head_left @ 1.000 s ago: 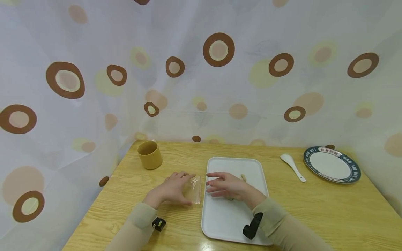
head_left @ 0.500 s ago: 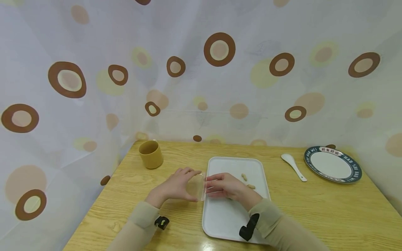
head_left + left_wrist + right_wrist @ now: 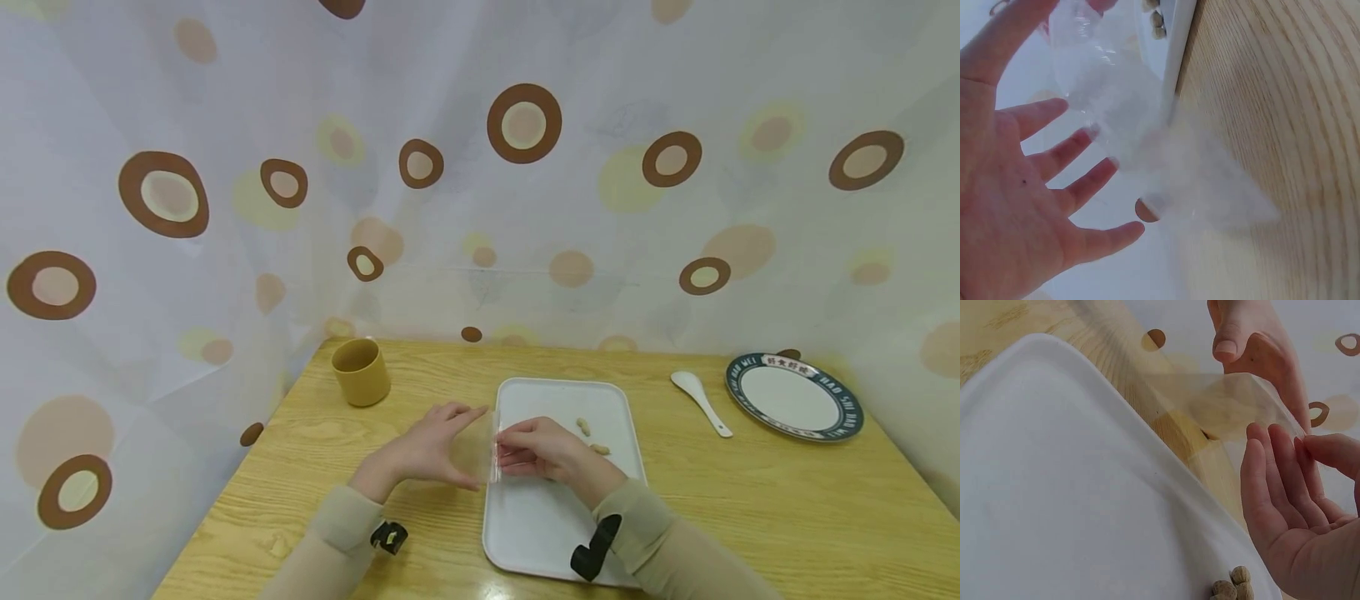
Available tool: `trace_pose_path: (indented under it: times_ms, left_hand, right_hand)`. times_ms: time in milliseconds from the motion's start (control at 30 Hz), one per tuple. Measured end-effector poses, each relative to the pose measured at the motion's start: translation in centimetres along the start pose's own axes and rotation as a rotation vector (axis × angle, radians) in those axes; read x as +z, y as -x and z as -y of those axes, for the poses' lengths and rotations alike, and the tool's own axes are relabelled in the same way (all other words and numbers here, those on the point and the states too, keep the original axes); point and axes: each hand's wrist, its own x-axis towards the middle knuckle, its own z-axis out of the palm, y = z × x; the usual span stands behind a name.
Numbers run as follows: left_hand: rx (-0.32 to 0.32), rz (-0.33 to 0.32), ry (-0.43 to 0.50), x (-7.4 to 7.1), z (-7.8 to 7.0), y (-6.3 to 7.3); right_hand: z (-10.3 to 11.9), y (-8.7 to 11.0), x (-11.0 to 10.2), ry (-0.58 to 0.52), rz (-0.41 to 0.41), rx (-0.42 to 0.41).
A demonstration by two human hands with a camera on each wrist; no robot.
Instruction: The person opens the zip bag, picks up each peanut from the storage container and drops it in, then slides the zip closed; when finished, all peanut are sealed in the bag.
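A clear plastic zip bag (image 3: 482, 450) stretches between both hands over the tray's left edge. My right hand (image 3: 543, 450) pinches the bag's right edge between thumb and index finger, its other fingers slightly bent along the film. On the other side, my left hand (image 3: 420, 454) is spread in a wide C; its straight fingertips (image 3: 1107, 165) are right at the plastic in the left wrist view. The bag looks flat and see-through. Several peanuts (image 3: 1241, 575) lie on the white tray (image 3: 551, 533), some of them hidden by my right hand in the head view.
A mustard-yellow cup (image 3: 362, 373) stands at the back left of the wooden table (image 3: 750, 517). Right of the tray lie a white spoon (image 3: 701, 403) and a plate with a dark lettered rim (image 3: 851, 412). A spotted curtain rises behind.
My left hand has moved right with the bag, bringing its edge to my right hand. The right thumb and index finger have closed on that edge.
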Motion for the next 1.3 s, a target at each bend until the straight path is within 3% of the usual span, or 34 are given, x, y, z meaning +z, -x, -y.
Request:
trace_pose_path:
  times_ms: [100, 267, 400, 800, 1300]
  left_hand:
    - [-0.013, -0.026, 0.084, 0.2, -0.1, -0.2]
    - [-0.039, -0.133, 0.249, 0.5, -0.7, -0.8]
    - [-0.055, -0.162, 0.338, 0.6, -1.3, -1.3]
    - [-0.052, -0.165, 0.394, 1.1, -2.7, -2.0]
    - [-0.082, -0.194, 0.436, 1.5, -2.8, -2.1]
  right_hand:
    - [0.1, 0.2, -0.1, -0.012, -0.015, 0.0]
    - [0.5, 0.6, -0.4, -0.038, -0.031, 0.003]
    - [0.7, 0.7, -0.6, -0.064, -0.012, -0.01]
    - [1.0, 1.1, -0.6, -0.068, 0.054, -0.061]
    - [0.8, 1.3, -0.8, -0.099, 0.139, -0.109]
